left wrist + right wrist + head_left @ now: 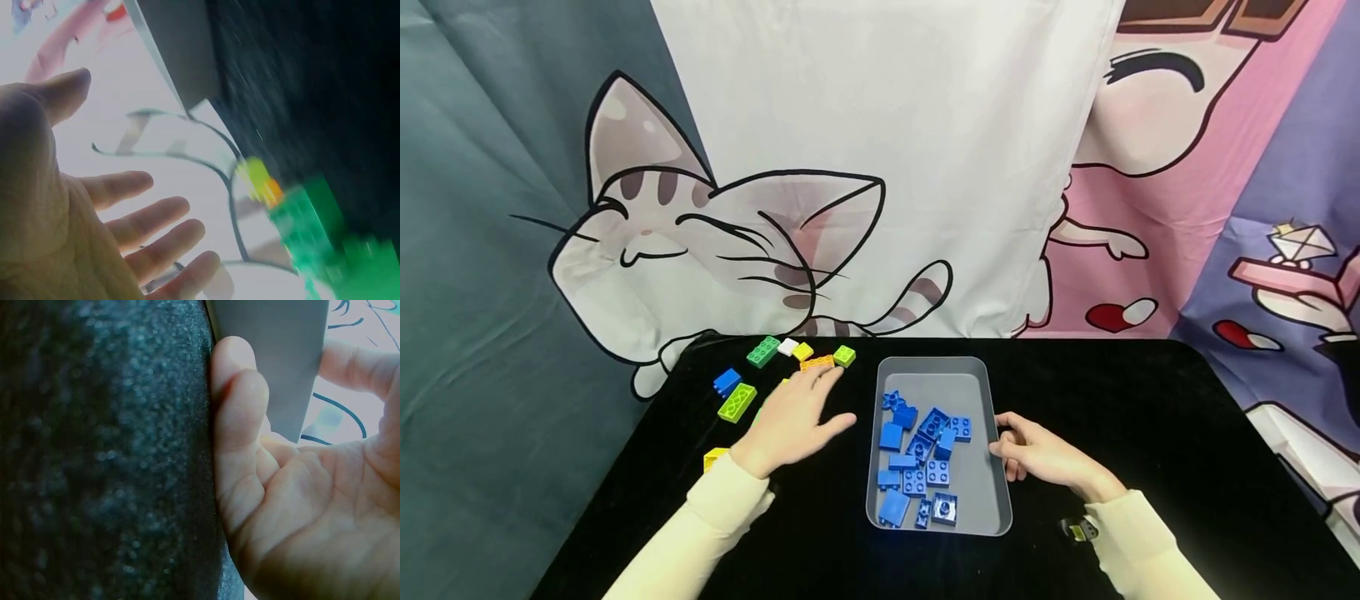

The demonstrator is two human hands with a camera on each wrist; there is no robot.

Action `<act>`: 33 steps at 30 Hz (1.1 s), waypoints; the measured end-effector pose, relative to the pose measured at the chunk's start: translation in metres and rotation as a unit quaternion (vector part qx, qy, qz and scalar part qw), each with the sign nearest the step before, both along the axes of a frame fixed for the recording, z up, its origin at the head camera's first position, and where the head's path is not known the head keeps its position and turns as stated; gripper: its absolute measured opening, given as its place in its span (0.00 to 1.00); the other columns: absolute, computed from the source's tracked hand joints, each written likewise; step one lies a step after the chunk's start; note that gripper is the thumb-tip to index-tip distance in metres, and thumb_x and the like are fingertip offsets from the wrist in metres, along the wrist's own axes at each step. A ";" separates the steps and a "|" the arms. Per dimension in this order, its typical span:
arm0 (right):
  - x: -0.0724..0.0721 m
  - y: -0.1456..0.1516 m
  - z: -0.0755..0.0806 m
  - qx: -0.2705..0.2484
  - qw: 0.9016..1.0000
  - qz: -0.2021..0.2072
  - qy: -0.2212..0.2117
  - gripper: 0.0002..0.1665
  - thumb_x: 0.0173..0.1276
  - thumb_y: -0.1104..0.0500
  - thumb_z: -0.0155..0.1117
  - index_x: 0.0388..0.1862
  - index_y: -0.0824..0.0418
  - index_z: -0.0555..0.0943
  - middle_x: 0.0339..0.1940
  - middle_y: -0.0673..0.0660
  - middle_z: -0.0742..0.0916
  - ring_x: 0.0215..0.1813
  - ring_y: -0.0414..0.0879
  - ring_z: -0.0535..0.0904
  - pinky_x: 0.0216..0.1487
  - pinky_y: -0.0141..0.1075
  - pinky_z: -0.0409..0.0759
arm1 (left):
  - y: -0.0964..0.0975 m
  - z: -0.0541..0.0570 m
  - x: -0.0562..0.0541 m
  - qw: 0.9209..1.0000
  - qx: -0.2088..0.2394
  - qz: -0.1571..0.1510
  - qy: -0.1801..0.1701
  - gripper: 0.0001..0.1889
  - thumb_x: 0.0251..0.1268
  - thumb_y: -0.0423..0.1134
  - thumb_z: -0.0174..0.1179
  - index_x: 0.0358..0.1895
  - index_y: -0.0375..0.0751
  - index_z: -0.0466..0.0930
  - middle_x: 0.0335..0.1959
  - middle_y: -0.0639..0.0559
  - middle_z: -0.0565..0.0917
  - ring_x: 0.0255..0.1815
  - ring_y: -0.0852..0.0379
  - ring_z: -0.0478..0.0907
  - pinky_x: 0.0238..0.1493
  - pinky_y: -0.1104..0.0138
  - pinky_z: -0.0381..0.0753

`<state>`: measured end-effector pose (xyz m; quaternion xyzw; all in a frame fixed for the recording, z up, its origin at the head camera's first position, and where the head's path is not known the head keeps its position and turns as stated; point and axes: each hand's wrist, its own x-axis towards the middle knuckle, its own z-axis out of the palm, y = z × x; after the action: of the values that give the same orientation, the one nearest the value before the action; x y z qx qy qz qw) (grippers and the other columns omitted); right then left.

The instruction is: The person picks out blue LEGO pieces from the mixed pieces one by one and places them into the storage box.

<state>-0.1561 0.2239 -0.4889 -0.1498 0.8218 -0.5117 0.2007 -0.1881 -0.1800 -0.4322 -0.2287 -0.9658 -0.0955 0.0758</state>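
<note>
A grey tray (pixel 973 387) holds several blue toy bricks (pixel 892 435). My right hand (pixel 1041 454) is at the tray's right side, gripping its edge with the fingers curled low against the outer wall. In the right wrist view the tray wall (pixel 281 375) shows between the thumb (pixel 353 365) and the curled fingers (pixel 240 412). Left of the tray, my left hand (pixel 792 421) reaches over loose bricks with its fingers spread and nothing held. It partly hides an orange brick (pixel 817 362). In the left wrist view, blurred green bricks (pixel 312 219) lie beyond the fingertips.
Around the left hand lie a dark green brick (pixel 763 352), a white brick (pixel 787 347), a lime brick (pixel 737 402), a blue brick (pixel 727 382) and a yellow brick (pixel 715 457). A printed curtain (pixel 887 125) hangs behind the black tabletop (pixel 1097 383).
</note>
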 end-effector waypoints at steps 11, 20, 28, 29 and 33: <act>0.000 0.002 -0.003 0.004 1.000 0.002 0.002 0.31 0.78 0.54 0.59 0.70 0.70 0.66 0.29 0.56 0.84 0.30 0.46 0.83 0.33 0.36 0.83 | -0.072 0.000 -0.036 0.997 -0.036 0.065 -0.009 0.33 0.74 0.56 0.58 0.74 0.39 0.71 0.70 0.33 0.75 0.66 0.31 0.76 0.60 0.37 0.78; -0.001 0.003 -0.006 0.011 1.000 0.003 0.009 0.30 0.79 0.54 0.59 0.70 0.71 0.66 0.29 0.57 0.84 0.30 0.47 0.84 0.32 0.36 0.83 | -0.113 -0.004 -0.050 0.991 -0.077 0.103 -0.042 0.24 0.79 0.41 0.51 0.72 0.37 0.72 0.70 0.29 0.72 0.64 0.27 0.74 0.56 0.36 0.78; -0.001 0.002 -0.005 0.007 1.000 0.002 0.009 0.30 0.79 0.55 0.59 0.70 0.71 0.66 0.30 0.57 0.83 0.30 0.47 0.83 0.32 0.36 0.83 | -0.137 -0.013 -0.059 0.985 -0.098 0.119 -0.079 0.26 0.67 0.29 0.50 0.69 0.37 0.76 0.68 0.28 0.73 0.61 0.26 0.75 0.50 0.38 0.80; -0.001 0.002 -0.005 0.006 1.000 0.002 0.008 0.30 0.78 0.55 0.59 0.70 0.71 0.66 0.29 0.57 0.83 0.30 0.47 0.83 0.32 0.36 0.83 | -0.140 -0.014 -0.061 0.984 -0.098 0.121 -0.088 0.26 0.67 0.28 0.50 0.69 0.37 0.76 0.69 0.28 0.72 0.61 0.26 0.74 0.49 0.38 0.80; -0.001 0.002 -0.003 0.001 1.000 0.004 0.008 0.31 0.78 0.55 0.59 0.71 0.72 0.65 0.29 0.57 0.83 0.29 0.47 0.83 0.32 0.36 0.83 | -0.146 -0.016 -0.063 0.982 -0.092 0.124 -0.111 0.27 0.65 0.26 0.51 0.68 0.37 0.77 0.68 0.28 0.72 0.57 0.28 0.77 0.42 0.44 0.81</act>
<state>-0.1573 0.2263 -0.4922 -0.1566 0.8235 -0.5086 0.1967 -0.2510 -0.3264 -0.4480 -0.1009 -0.9938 -0.0209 -0.0422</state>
